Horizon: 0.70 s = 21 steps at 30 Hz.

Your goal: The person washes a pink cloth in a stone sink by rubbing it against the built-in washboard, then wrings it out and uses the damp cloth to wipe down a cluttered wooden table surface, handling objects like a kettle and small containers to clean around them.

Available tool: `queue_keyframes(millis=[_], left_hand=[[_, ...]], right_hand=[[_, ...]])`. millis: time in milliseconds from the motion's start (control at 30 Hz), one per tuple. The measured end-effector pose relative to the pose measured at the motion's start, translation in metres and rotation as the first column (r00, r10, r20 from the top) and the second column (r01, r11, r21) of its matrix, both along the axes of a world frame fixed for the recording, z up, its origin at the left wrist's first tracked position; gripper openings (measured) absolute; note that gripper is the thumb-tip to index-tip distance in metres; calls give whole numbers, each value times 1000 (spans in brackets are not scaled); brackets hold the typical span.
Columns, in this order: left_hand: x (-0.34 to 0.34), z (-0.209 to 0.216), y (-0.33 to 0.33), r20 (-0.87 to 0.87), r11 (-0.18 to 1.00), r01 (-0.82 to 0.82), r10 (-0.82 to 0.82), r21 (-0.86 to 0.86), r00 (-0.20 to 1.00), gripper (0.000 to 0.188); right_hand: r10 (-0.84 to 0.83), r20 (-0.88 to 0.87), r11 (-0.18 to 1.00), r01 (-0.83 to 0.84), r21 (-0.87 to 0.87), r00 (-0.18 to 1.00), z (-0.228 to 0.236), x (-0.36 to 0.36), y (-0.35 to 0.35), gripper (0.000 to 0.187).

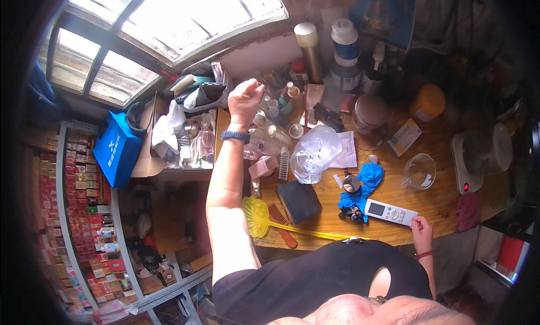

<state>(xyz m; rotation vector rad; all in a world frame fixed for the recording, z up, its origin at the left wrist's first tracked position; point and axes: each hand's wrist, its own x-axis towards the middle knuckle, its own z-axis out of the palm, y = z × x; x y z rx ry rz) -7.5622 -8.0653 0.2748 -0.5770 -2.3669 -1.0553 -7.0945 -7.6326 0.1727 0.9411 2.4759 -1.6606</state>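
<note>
My left hand (246, 100), with a dark watch on its wrist, reaches far out over the clutter by the window. Its fingers are curled together; what they hold, if anything, is hidden. Close beside it stand small bottles (275, 132) and jars. At the table's near edge my right hand (422, 233), with a red bead bracelet, grips one end of a white remote control (392, 212). The remote's dark screen faces up. Next to it lies a crumpled blue cloth (371, 177) with dark pieces on and beside it.
A yellow fly swatter (257, 215), brown comb (281, 223) and black wallet-like case (299, 202) lie in front of me. Behind them is a clear plastic bag (316, 153). To the right are a glass bowl (420, 172) and white scale (468, 163). A filled carton (198, 170) stands left.
</note>
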Motion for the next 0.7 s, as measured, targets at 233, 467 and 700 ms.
queue_keyframes(millis=[233,467,700], left_hand=[[-5,0,6,-37,911,72,-96,-407,995,11],[-8,11,1,216,886,269,-198,-378,956,10],[-10,27,-9,531,856,-105,-213,506,820,20]], right_hand=[[12,7,1000,-12,15,1000,15,-6,-6,8],[12,-11,999,-11,49,1000,8,-3,-4,9],[8,-3,998,-8,54,1000,13,-6,-5,8]])
